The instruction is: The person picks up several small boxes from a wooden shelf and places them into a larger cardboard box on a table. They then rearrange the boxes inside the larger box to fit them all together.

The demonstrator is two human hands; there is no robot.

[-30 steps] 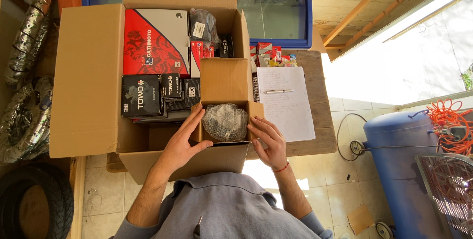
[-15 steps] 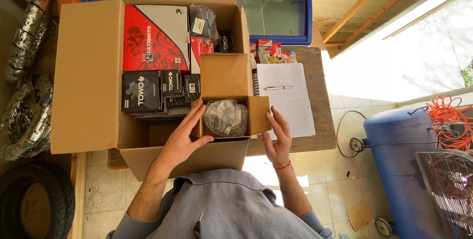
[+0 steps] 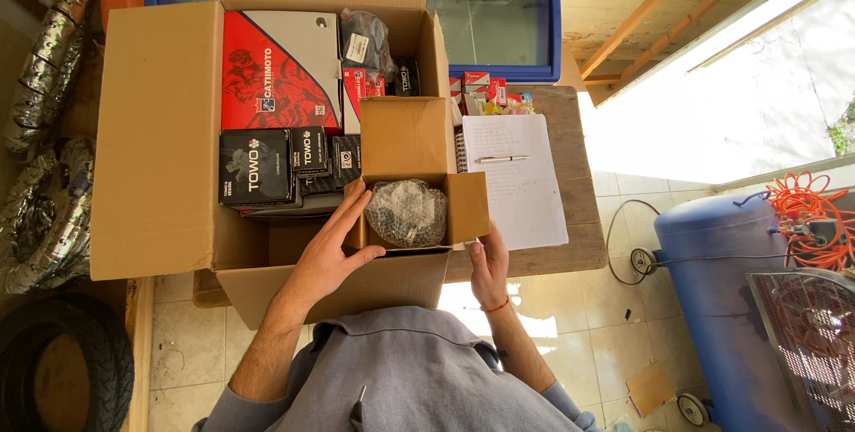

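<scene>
Carton (image 3: 160,138), the big one, stands open across the table (image 3: 570,236), flaps spread, packed with a red-and-white box (image 3: 276,71) and black boxes (image 3: 258,165); beside it on the table lies a notepad (image 3: 517,183) with a pen (image 3: 501,158); over the carton's near corner sits the small box (image 3: 414,174), flaps up, a bagged chain (image 3: 407,212) filling its bottom; the step in hand looks like unpacking that small box, and by my judgement the next move calls for a steady hold on the walls while fingers reach in for the bag; the left hand (image 3: 329,249) lies flat against the left wall, fingers stretched and thumb under the front edge, cradling not clenching; the right hand (image 3: 488,264) pinches the right front corner, fingers curled.
</scene>
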